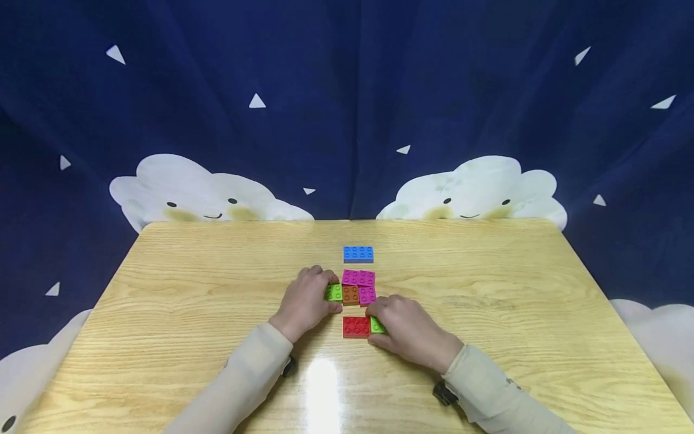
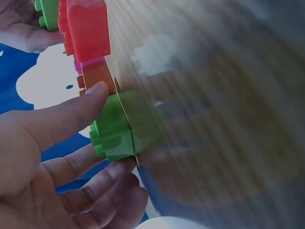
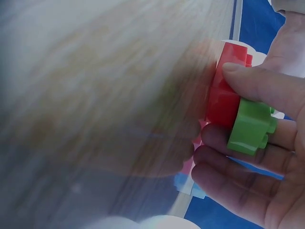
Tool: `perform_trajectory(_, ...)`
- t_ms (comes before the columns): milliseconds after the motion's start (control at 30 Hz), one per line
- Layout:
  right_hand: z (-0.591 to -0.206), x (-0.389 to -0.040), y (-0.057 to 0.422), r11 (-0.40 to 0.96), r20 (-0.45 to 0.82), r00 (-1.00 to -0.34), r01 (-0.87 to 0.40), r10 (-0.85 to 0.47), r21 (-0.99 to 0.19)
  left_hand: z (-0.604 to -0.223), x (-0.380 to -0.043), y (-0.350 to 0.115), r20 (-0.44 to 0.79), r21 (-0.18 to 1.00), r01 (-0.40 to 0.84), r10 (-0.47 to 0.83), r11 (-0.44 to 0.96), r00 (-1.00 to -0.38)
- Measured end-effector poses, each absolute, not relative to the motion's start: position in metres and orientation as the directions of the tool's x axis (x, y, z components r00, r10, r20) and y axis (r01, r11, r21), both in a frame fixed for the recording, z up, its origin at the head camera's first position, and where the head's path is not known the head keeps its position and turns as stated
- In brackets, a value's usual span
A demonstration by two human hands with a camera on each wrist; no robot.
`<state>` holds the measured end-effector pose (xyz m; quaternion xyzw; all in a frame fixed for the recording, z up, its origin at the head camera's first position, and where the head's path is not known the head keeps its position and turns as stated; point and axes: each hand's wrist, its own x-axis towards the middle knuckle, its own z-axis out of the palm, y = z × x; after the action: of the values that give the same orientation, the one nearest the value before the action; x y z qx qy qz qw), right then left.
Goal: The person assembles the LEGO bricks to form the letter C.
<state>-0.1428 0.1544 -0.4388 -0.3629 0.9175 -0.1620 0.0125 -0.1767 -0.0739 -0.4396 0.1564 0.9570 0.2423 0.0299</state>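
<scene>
My left hand (image 1: 308,301) grips a green toy brick (image 1: 334,293), thumb on its near side and fingers on the far side. That brick stands at the left side of an orange brick (image 1: 350,295). Three pink bricks (image 1: 367,278) sit behind and to the right of the orange one. Nearer me lies a long red brick (image 1: 355,327). At its right end my right hand (image 1: 408,328) holds a second green brick (image 3: 251,126) between thumb and fingers, and in the right wrist view the thumb overlaps the red brick.
A blue brick (image 1: 358,254) lies by itself behind the pink ones. All the bricks are on a wooden table (image 1: 217,259). Beyond its far edge hangs a dark blue curtain (image 1: 336,90) with white clouds and triangles.
</scene>
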Motion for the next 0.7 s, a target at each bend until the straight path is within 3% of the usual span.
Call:
perform_trajectory(400,-0.4386,-0.1428,0.1535,0.688,0.086,-0.739,-0.657,-0.668,-0.307,-0.4395,-0.1771,-0.0725,-0.010,0.429,0.274,0.308,0.861,-0.951)
perform_trajectory(700,-0.4390,-0.1439,0.1549,0.688,0.084,-0.745,-0.648,-0.662,-0.326,-0.4332,-0.1705,-0.0761,-0.010,0.494,0.268,0.314,0.827,-0.949)
